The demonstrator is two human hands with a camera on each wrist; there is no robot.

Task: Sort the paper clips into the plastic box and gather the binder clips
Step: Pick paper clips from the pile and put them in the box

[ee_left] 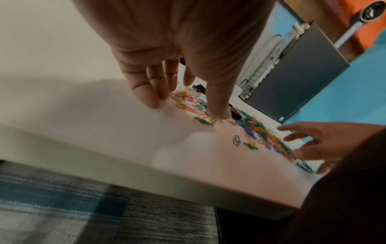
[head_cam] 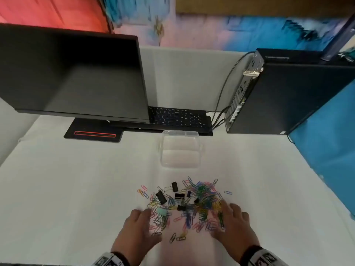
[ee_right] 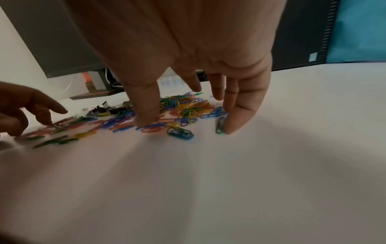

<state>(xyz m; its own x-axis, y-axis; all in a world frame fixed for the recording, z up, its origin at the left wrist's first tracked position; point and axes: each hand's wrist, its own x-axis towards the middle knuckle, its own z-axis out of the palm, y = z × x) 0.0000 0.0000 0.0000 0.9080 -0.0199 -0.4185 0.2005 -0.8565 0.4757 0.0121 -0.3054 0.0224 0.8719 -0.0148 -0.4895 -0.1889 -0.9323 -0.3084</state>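
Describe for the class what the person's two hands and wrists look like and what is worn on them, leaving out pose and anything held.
Both the left hand and the right hand are bare: no gloves or rings show. Each wrist carries a dark band, the left wristband and the right wristband, with white panels bearing black square-patterned markings. No sleeve shows on either forearm in the head view.

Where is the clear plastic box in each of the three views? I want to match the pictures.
Head view: the plastic box stands at centre, beyond the paper clips, in front of the keyboard.
Left wrist view: I cannot find it; the left hand covers that area.
Right wrist view: a small part of it shows at upper centre, between the fingers of the right hand.
Shared landmark: the black computer tower.
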